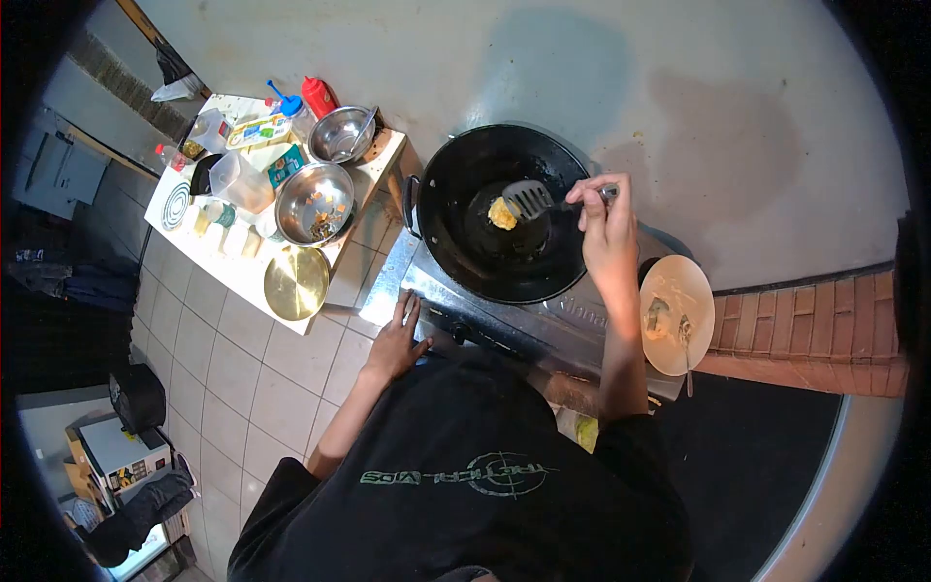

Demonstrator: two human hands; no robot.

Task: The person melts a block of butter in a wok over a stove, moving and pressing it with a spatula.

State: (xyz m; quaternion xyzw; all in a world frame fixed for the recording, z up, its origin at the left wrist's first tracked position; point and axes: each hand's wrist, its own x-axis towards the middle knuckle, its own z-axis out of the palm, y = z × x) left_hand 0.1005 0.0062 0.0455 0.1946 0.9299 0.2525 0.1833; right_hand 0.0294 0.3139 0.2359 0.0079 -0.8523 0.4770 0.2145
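Observation:
My right hand point(608, 228) is closed around the handle of a black slotted spatula point(528, 199). The spatula's head is over the black wok point(465, 262), touching or just above a small yellow lump of food point(501, 213) that looks like egg. A thin layer of oil seems to shine on the wok's bottom. Resting at the front left edge of the metal gas stove point(441, 286), near its knob point(460, 334), is my left hand point(393, 347). Its fingers are stretched out and it holds nothing.
Right of the wok stands a pale bowl point(700, 301) with batter residue and a spoon. A side table point(218, 262) at left carries steel bowls point(281, 209), a gold lid point(296, 283), a red bottle point(317, 95) and tubs. A brick ledge point(805, 325) lies at right.

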